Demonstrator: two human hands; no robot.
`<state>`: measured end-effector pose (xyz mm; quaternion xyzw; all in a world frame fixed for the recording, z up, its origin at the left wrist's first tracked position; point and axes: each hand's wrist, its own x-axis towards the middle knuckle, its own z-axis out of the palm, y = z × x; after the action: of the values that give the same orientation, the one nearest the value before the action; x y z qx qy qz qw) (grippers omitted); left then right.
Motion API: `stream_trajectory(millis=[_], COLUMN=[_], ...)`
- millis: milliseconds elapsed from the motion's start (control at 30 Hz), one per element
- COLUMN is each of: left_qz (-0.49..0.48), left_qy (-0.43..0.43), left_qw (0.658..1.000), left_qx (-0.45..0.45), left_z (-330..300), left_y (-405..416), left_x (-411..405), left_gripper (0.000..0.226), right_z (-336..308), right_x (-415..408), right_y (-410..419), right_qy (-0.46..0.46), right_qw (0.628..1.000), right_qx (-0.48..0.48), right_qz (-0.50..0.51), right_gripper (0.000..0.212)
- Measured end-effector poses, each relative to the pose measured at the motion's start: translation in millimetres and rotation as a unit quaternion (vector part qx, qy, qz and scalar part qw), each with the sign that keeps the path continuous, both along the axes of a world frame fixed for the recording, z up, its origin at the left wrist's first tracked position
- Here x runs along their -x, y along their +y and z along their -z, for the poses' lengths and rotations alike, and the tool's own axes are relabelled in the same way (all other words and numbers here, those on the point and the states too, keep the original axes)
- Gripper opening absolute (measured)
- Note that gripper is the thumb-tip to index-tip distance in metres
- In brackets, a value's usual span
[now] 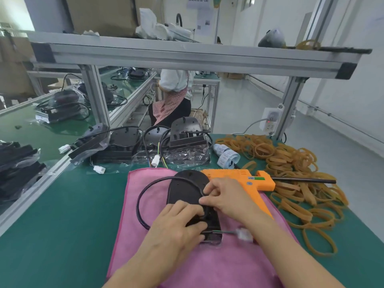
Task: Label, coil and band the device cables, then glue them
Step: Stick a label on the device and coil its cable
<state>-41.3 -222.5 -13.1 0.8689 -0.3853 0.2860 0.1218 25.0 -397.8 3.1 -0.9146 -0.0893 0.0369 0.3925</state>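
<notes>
Fingers curled, the left hand (178, 222) pinches the black cable (143, 196) against the lower part of a dark oval device (185, 188), while the right hand (223, 196) grips the same cable between thumb and bent fingers just above it, near the device's right edge. From the two hands the cable swings out in a wide loop to the left and arcs back over the top of the device; its far end shows coloured wires and a blurred white connector (245, 234) lying to the right. The device rests on a pink cloth (145, 242) spread over the green workbench (62, 215). Just behind the hands lies an orange glue gun (239, 177), beside a heap of tan rubber bands (295, 163) and a roll of white labels (226, 155). More bagged devices (149, 144) with cables line the back of the bench.
</notes>
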Motion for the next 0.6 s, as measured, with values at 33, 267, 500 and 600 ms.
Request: stream_trajectory(millis=[33, 267, 500, 600], left_qz=[-0.001, -0.02, 0.027, -0.129], left_qy=[-0.002, -0.034, 0.175, 0.126], left_qw=[1.0, 0.999, 0.936, 0.931], left_qx=[0.0, 0.024, 0.306, 0.317], left_z=[3, 16, 10, 0], left_y=[-2, -12, 14, 39], left_x=[-1, -6, -14, -54], left_gripper=[0.027, 0.024, 0.021, 0.023], right_z=[1, -19, 2, -3], right_x=[3, 48, 69, 63], right_y=[1, -13, -32, -26], right_qy=[-0.016, -0.113, -0.148, -0.127], right_qw=[1.0, 0.983, 0.954, 0.983], right_qx=[0.005, 0.029, 0.184, 0.052], right_qz=[0.006, -0.139, -0.186, -0.12], right_gripper=[0.021, 0.014, 0.022, 0.019])
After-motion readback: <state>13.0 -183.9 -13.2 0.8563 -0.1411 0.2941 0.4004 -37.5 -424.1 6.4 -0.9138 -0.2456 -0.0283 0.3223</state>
